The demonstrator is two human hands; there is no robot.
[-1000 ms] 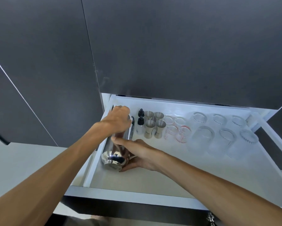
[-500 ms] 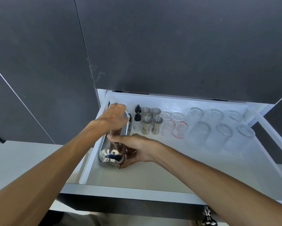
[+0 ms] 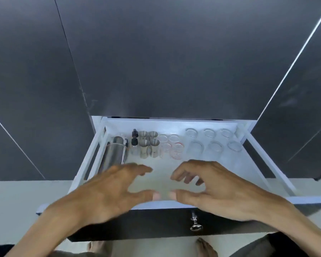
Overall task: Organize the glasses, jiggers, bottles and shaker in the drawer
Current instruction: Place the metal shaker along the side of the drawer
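The white drawer (image 3: 267,164) stands pulled out. A steel shaker (image 3: 113,154) lies on its side along the left wall. To its right stand two small dropper bottles (image 3: 134,140), several steel jiggers (image 3: 148,145), small measuring glasses (image 3: 171,148) with red marks, and two rows of clear tumblers (image 3: 214,141). My left hand (image 3: 107,191) and my right hand (image 3: 215,190) hover over the drawer's front part, fingers spread, holding nothing. Neither hand touches any item.
Dark cabinet fronts (image 3: 174,62) rise behind and beside the drawer. The drawer's dark front panel (image 3: 156,225) carries a small metal knob (image 3: 195,222). Pale floor (image 3: 11,201) lies to the left and below.
Both hands have let go of the shaker and pulled back toward the drawer's front. The shaker now lies alone by the left wall. The view has shifted back.
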